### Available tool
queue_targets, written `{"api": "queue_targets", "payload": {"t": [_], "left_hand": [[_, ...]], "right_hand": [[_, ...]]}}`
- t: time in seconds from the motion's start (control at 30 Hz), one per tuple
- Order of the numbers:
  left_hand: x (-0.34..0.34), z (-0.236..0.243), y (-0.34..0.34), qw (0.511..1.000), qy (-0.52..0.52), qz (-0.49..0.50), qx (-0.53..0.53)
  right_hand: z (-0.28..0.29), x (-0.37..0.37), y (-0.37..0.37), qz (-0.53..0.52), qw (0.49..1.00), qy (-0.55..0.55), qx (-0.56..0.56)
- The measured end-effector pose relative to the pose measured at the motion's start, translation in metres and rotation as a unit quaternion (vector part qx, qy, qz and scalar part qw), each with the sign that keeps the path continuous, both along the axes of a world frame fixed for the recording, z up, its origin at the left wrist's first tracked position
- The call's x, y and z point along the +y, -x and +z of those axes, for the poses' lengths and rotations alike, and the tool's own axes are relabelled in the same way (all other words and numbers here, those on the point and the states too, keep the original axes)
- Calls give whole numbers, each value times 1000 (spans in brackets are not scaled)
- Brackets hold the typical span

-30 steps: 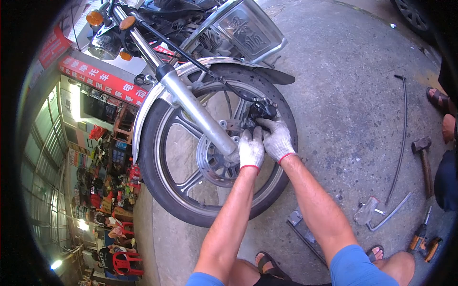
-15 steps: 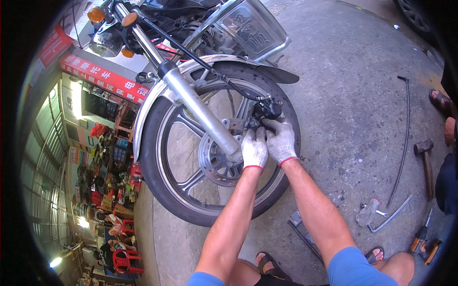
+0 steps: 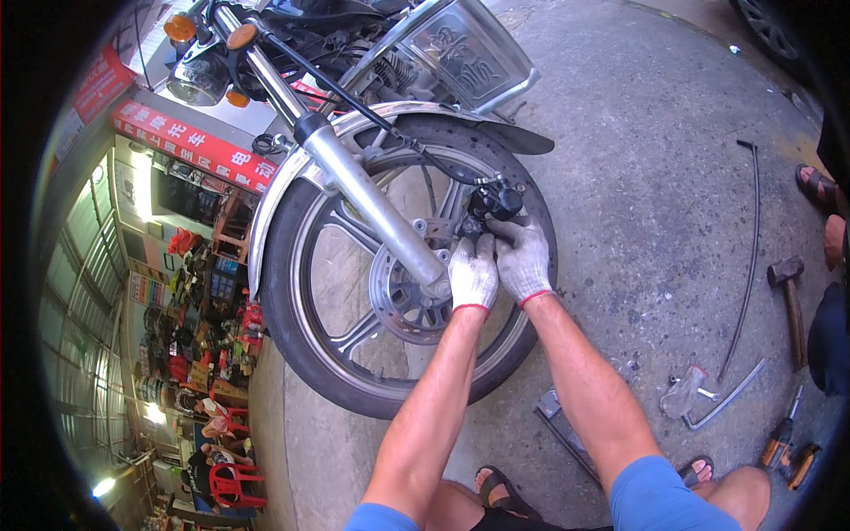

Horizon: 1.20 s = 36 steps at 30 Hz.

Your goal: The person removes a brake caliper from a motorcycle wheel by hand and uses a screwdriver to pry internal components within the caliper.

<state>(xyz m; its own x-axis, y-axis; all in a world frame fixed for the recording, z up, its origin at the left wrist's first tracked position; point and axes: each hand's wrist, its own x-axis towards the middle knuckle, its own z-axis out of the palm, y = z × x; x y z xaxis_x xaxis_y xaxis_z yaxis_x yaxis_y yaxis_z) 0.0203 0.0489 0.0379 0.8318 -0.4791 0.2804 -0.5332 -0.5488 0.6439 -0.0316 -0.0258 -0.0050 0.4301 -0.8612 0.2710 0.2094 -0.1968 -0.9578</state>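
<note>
A black brake caliper (image 3: 496, 200) sits by the right side of a motorcycle's front wheel (image 3: 301, 354), with a black hose running up from it. Both my hands wear white knit gloves with red cuffs. My left hand (image 3: 473, 274) has its fingers closed at the caliper's lower end, beside the foot of the silver fork leg (image 3: 372, 203). Right next to it, my right hand (image 3: 524, 261) grips the caliper's lower right side. Fingertips of both hands are partly hidden, so any small part between them does not show. The brake disc (image 3: 388, 296) lies left of my hands.
On the concrete at right lie a long thin bar (image 3: 753, 239), a hammer (image 3: 791, 310), a bent rod (image 3: 730, 398) and an orange-and-black tool (image 3: 779, 442). Another person's sandalled foot (image 3: 816, 186) is at the right edge. A cluttered workshop with red chairs (image 3: 232, 485) is at left.
My right hand has shifted very slightly at the caliper. Everything else looks the same.
</note>
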Motion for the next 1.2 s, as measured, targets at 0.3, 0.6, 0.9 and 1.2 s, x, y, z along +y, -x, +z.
{"api": "queue_targets", "payload": {"t": [0.3, 0.6, 0.9, 1.2], "left_hand": [[-1, -1, -1, 999, 32, -21, 7], [3, -11, -14, 997, 67, -29, 23], [2, -9, -8, 989, 104, -25, 98], [-2, -1, -1, 987, 106, 1, 121]], "right_hand": [[2, -1, 3, 1, 999, -36, -40], [-1, 4, -5, -20, 997, -67, -42], [-3, -5, 4, 13, 998, -9, -58], [-16, -2, -2, 66, 986, -93, -118]]}}
